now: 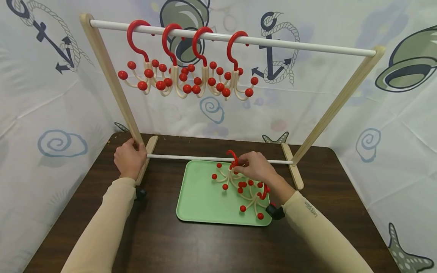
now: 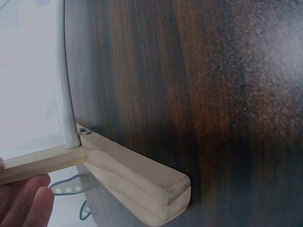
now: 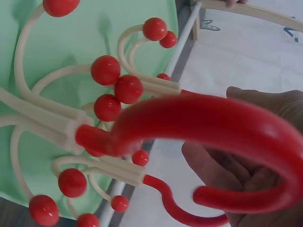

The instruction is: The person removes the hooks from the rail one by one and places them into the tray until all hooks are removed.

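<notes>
My right hand (image 1: 256,165) is at the back of the green tray (image 1: 196,204), its thumb and fingers pinching the red hook of a hanger (image 1: 230,174) with curved cream arms tipped in red balls. Another such hanger (image 1: 254,199) lies at the tray's right side, partly under my wrist. The right wrist view shows that a large red hook (image 3: 199,118) crosses in front of the hand, and a further hanger (image 3: 118,169) is lower down. Over at the left, my left hand (image 1: 129,158) grips the wooden upright (image 1: 114,81) of a rack close to its foot (image 2: 137,182).
Several red-hooked hangers (image 1: 175,74) hang from the rack's white top rail (image 1: 290,43), towards its left half. A lower white rail (image 1: 184,156) runs just behind the tray. The right upright (image 1: 338,104) and its foot (image 1: 293,170) stand on the dark wooden table (image 1: 164,242).
</notes>
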A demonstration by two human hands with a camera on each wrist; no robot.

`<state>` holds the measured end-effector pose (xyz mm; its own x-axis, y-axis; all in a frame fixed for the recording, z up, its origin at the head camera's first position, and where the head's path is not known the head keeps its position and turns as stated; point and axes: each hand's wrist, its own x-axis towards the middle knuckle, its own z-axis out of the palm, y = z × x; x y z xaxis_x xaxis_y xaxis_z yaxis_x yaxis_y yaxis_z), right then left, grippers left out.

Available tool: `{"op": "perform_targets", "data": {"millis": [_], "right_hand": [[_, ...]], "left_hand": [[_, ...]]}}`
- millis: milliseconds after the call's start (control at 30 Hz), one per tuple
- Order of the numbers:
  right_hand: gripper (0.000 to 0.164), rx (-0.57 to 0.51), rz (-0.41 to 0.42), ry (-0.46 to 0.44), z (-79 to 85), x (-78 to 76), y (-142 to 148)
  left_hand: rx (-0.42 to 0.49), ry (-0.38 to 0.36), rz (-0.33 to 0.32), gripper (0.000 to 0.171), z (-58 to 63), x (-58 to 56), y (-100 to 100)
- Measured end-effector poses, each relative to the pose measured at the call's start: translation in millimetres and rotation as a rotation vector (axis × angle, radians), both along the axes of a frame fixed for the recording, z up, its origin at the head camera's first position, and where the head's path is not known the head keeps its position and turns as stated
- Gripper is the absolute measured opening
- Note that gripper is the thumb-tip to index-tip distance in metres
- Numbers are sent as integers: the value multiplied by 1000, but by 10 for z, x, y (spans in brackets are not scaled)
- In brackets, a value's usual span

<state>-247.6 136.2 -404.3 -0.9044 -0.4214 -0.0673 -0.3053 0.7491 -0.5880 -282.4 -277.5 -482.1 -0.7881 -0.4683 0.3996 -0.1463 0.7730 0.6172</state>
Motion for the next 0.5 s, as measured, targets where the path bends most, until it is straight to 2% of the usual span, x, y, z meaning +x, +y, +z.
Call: {"op": "perform_targets", "data": {"millis": [100,233,367,500], "right_hand": [[23,4,-36,2,71,54,23],[30,31,-63,69,185,123,62],[29,90,-51,167,345,221,83],[26,114,-42,214,563,339,82]], "left_hand": [[-3,3,0,26,-1,-1,0],[-7,8,0,26,-1,4,4],[-3,7,-5,26,5,14,4],[-1,1,-4,27,7,15,7]]}}
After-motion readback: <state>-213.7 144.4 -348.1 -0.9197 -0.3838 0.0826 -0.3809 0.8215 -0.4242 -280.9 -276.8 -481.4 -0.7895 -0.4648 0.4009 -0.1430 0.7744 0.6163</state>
